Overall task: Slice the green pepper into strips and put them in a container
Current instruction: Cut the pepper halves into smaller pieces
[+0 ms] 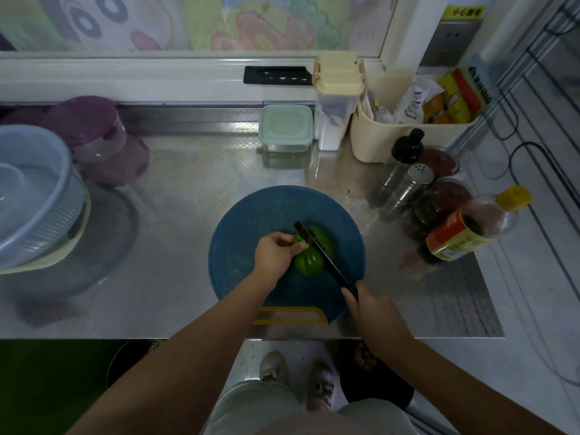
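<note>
Green pepper [309,262] lies near the middle of the round blue board [251,215] and looks whole or nearly so; no loose strips show. By that, the slicing is only starting. The knife [332,268] lies slantwise across the pepper's right side with its tip to the far left, though how deep the edge sits cannot be told. The next move calls for a firm press down and through, with the left fingertips kept tucked back, since they sit just beside the blade. The left hand [276,251] is curled over the pepper's left side, fingers pinching it steady. The right hand [370,306] is wrapped round the knife handle at the board's near right edge. A lidded box [286,127] stands far back, well apart from the board, and may serve as the container.
</note>
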A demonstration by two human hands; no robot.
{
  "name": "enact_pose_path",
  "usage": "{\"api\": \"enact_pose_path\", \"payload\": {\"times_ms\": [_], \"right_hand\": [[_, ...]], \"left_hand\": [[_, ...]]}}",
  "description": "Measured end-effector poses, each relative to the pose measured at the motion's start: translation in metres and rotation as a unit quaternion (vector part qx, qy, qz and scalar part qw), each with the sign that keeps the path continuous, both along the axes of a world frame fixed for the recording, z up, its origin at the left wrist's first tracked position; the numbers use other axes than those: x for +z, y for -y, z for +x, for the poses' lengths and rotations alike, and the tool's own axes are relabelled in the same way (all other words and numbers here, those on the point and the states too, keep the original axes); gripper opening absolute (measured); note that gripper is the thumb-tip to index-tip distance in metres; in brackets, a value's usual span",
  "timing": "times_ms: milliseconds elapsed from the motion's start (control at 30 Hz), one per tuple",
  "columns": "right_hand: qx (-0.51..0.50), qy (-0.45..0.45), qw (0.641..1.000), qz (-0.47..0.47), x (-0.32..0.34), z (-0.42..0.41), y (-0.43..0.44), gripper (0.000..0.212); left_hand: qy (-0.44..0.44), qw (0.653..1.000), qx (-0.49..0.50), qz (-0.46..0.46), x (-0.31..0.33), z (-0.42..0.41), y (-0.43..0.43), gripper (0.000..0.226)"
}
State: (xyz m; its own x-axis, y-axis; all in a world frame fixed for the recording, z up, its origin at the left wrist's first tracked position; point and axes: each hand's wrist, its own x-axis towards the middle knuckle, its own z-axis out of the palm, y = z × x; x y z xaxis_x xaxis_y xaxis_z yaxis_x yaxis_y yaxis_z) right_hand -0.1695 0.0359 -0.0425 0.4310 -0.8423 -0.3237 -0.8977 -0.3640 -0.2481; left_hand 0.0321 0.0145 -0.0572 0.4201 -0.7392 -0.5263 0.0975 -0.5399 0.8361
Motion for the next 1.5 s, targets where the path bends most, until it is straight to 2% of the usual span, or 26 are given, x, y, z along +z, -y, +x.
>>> {"api": "enact_pose_path", "payload": {"times_ms": [233,433,800,867,967,1133,1300,1500], "right_hand": [[-0.044,0.065,0.997,0.024,-0.006,0.020,0.014,0.037],[-0.047,0.080,0.994,0.056,-0.005,0.029,0.028,0.038],[-0.060,0.085,0.990,0.096,0.003,0.017,0.027,0.040],[-0.051,0.077,0.991,0.095,0.005,0.012,0.026,0.040],[-0.034,0.068,0.993,0.092,0.010,0.010,0.024,0.041],[-0.036,0.084,0.993,0.080,0.012,0.010,0.024,0.040],[-0.023,0.089,0.994,0.052,0.021,0.016,0.024,0.036],[-0.012,0.147,0.989,0.033,0.039,0.028,0.021,0.038]], "left_hand": [[0.023,1.000,-0.014,0.016,0.008,-0.005,0.005,0.020],[0.106,0.993,-0.047,0.036,0.010,-0.014,0.007,0.024],[0.109,0.991,-0.074,0.014,0.010,0.000,-0.001,0.022],[0.108,0.988,-0.107,-0.008,0.011,0.001,-0.006,0.027],[0.160,0.961,-0.220,-0.040,0.015,0.005,-0.017,0.043],[0.163,0.944,-0.282,-0.047,0.022,0.017,-0.037,0.041],[0.165,0.957,-0.233,-0.040,0.024,0.016,-0.055,0.039],[0.255,0.956,-0.088,-0.114,0.026,0.012,-0.072,0.047]]}}
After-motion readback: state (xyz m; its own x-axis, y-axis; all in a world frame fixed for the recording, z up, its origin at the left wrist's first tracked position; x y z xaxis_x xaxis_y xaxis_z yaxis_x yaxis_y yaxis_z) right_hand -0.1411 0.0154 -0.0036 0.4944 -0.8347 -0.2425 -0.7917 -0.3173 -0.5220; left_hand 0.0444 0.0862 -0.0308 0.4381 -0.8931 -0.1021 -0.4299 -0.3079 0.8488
